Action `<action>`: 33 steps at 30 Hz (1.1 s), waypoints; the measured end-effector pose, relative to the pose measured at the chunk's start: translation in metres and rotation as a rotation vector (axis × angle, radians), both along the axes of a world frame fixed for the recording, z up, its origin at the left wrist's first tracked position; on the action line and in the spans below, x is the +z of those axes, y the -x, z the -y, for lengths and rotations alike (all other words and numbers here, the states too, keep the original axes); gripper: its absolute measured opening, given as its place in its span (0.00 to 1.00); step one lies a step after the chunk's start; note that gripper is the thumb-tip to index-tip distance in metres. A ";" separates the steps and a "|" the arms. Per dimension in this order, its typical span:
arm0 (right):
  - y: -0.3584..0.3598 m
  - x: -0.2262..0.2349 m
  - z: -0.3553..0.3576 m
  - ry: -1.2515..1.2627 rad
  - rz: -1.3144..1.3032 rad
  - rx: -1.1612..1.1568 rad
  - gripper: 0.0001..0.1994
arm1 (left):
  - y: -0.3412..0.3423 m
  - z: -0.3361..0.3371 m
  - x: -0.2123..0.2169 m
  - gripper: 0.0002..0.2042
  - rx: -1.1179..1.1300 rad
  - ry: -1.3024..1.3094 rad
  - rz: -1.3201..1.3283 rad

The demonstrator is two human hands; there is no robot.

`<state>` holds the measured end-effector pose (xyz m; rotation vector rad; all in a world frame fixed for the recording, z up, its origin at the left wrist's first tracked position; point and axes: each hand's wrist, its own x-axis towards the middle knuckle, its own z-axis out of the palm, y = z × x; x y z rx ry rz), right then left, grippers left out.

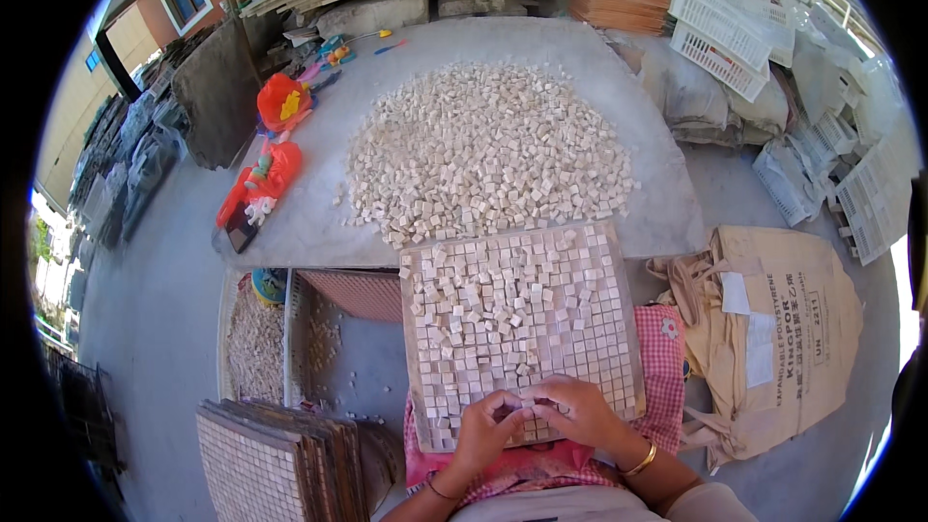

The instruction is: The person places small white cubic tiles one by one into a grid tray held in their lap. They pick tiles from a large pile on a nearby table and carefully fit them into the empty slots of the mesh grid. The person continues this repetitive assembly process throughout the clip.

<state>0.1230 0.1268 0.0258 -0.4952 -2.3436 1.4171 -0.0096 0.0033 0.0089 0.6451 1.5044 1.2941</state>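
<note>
A square grid board point(628, 348) rests across my lap, its near edge beneath my hands. Pale stone cubes fill many of its cells, chiefly along the right and lower left, while loose cubes point(503, 295) lie jumbled over its upper middle. My left hand point(491, 425) is over the near edge with fingers curled and thumb against fingertips. Beside it, my right hand point(580, 411) is closed in a similar pinch, and the fingertips of both hands meet. Whatever sits between them is too small or hidden to make out.
A wide pile of stone cubes point(483, 150) covers the stone table point(667, 222) beyond the board. Red plastic bags point(275, 174) lie at its left. Filled boards point(251, 469) stand stacked at lower left, near a bin of chips point(253, 348). A tan sack point(793, 329) lies right.
</note>
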 end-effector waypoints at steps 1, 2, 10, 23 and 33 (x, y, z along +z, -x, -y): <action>-0.001 -0.001 0.000 -0.030 -0.006 0.011 0.11 | 0.000 0.000 0.000 0.06 -0.004 -0.008 0.007; -0.002 -0.004 0.000 -0.060 -0.012 0.023 0.11 | 0.001 0.001 -0.001 0.06 -0.008 -0.016 0.014; -0.013 0.001 -0.016 -0.096 0.199 -0.002 0.11 | 0.010 0.001 0.003 0.08 0.058 -0.019 -0.064; -0.007 -0.023 -0.001 -0.394 0.221 0.025 0.09 | 0.031 0.023 -0.004 0.09 0.269 -0.124 -0.038; 0.000 -0.031 0.015 -0.467 0.266 -0.166 0.06 | 0.011 0.013 -0.011 0.07 0.043 -0.050 -0.568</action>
